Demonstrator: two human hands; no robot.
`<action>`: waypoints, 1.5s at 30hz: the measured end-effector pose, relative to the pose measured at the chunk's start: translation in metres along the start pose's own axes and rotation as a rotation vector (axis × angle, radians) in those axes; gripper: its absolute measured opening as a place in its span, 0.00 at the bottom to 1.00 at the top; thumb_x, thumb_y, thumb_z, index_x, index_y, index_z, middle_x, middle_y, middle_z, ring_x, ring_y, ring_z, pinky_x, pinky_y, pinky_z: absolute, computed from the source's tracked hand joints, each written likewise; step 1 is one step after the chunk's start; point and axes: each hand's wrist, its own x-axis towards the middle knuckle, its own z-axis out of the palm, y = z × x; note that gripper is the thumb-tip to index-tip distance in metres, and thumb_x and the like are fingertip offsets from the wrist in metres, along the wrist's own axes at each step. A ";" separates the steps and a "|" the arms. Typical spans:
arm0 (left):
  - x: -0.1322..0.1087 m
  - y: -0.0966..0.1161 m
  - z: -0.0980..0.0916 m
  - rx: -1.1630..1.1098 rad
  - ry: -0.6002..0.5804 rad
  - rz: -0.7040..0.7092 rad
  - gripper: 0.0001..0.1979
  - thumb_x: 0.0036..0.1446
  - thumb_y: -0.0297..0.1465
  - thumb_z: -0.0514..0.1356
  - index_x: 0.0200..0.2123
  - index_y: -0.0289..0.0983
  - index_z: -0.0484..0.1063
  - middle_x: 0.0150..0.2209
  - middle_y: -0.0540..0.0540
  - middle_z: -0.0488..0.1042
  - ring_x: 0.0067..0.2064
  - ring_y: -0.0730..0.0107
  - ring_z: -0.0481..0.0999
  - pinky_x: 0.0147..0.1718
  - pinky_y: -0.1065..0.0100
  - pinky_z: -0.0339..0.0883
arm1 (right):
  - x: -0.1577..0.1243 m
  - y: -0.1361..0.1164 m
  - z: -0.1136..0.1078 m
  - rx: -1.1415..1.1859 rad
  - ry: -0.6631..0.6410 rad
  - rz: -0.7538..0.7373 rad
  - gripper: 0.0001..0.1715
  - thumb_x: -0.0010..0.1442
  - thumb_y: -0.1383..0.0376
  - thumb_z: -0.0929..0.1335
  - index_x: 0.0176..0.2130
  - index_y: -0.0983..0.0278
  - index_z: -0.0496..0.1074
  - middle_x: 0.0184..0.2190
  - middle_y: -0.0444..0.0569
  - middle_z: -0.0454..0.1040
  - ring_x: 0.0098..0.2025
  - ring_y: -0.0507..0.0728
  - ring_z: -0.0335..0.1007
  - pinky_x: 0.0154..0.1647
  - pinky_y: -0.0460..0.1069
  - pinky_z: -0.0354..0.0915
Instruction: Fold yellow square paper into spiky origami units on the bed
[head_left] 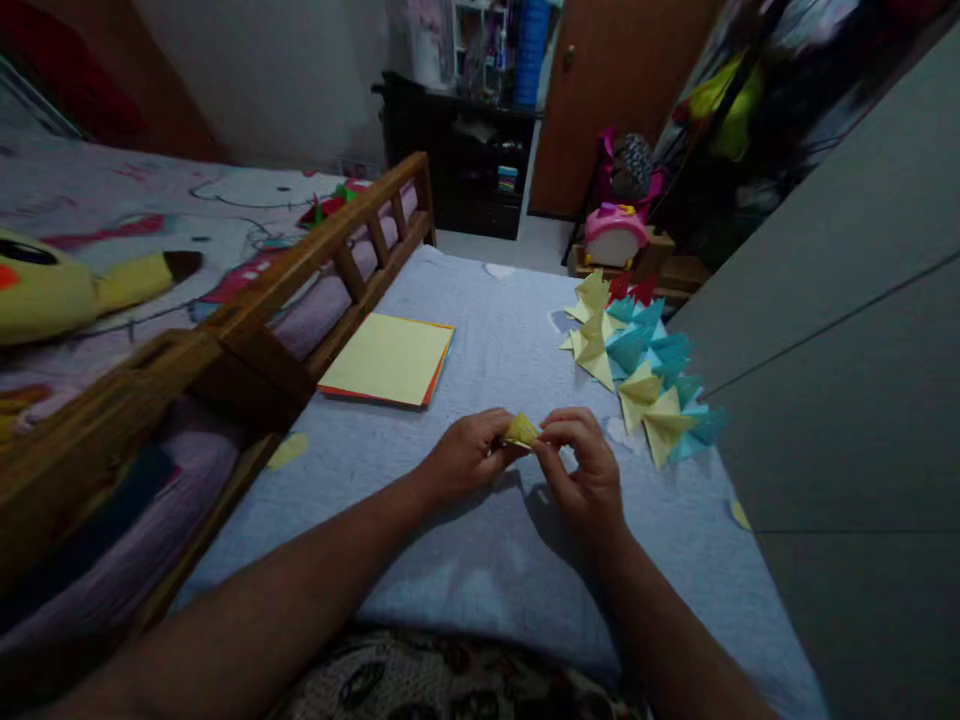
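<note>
Left hand (478, 450) and right hand (585, 462) are both pinching the yellow paper (520, 431), holding it between them over the sheet (499, 335). Stack (390, 358) is lying left, beside the rail (326, 265); folded pieces (630, 350), yellow, blue and red, are sitting clustered right.

Yellow folded paper (521, 430), small, peak pointing up, held aloft between fingers (576, 432)
</note>
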 end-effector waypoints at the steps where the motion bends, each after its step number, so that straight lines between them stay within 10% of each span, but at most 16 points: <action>1: -0.001 0.000 0.000 0.003 0.011 0.003 0.08 0.65 0.31 0.57 0.33 0.36 0.71 0.29 0.50 0.69 0.32 0.71 0.68 0.32 0.69 0.61 | 0.000 -0.002 -0.001 -0.006 -0.004 0.002 0.09 0.63 0.74 0.67 0.40 0.60 0.70 0.38 0.45 0.67 0.40 0.52 0.66 0.39 0.47 0.65; 45: -0.006 0.000 0.001 0.279 0.071 0.160 0.09 0.65 0.26 0.53 0.32 0.36 0.69 0.28 0.50 0.70 0.29 0.72 0.68 0.28 0.69 0.61 | -0.006 -0.006 0.003 -0.198 -0.027 -0.149 0.09 0.63 0.73 0.67 0.41 0.61 0.73 0.33 0.48 0.72 0.36 0.56 0.69 0.37 0.52 0.68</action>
